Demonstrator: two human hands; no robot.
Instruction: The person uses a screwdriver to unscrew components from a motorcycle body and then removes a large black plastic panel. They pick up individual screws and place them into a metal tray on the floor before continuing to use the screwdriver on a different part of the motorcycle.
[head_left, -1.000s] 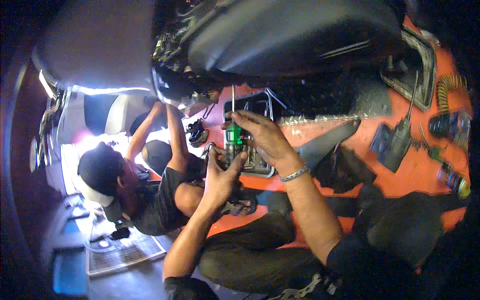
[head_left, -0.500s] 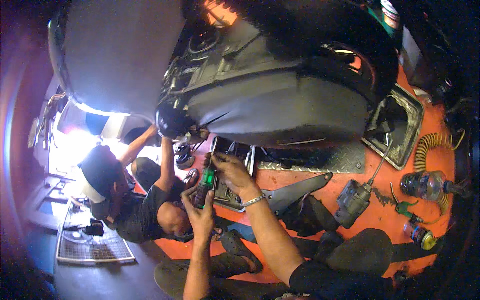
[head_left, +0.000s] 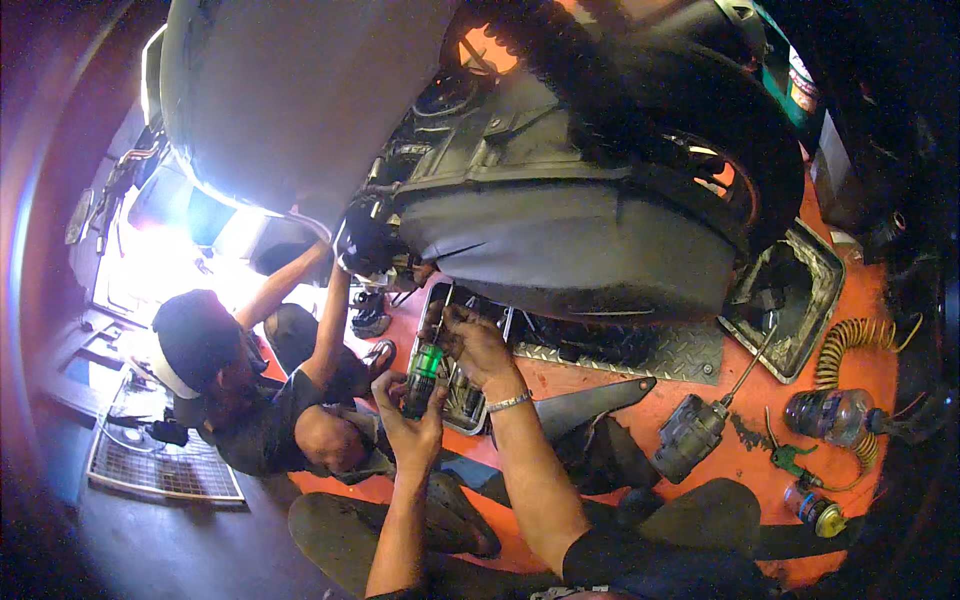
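Note:
My left hand (head_left: 412, 425) is closed round the lower end of a green and black cylindrical tool (head_left: 428, 362), which stands roughly upright. Its middle is bright translucent green; the lower part is black and ribbed. At its upper end is my right hand (head_left: 475, 345), with thumb and fingers pinched together. A thin, light rod-like line shows just above those fingertips, but what the pinch holds is too small and dark to tell. Directly behind both hands lies a tray of tools (head_left: 465, 405) on the floor. The underside of a dark vehicle body (head_left: 560, 235) hangs above.
At left a crouching co-worker (head_left: 265, 400) reaches up to the vehicle. A power tool with a long shaft (head_left: 690, 435) lies on the orange floor. Farther right are a plastic bottle (head_left: 825, 415), a coiled yellow hose (head_left: 845, 345), a spray can (head_left: 815, 510) and a dirty black-rimmed pan (head_left: 800, 345).
My right hand has shifted slightly off the tool's upper end, and more of the green part shows. My left hand still grips the lower end. The whole view has tilted a little.

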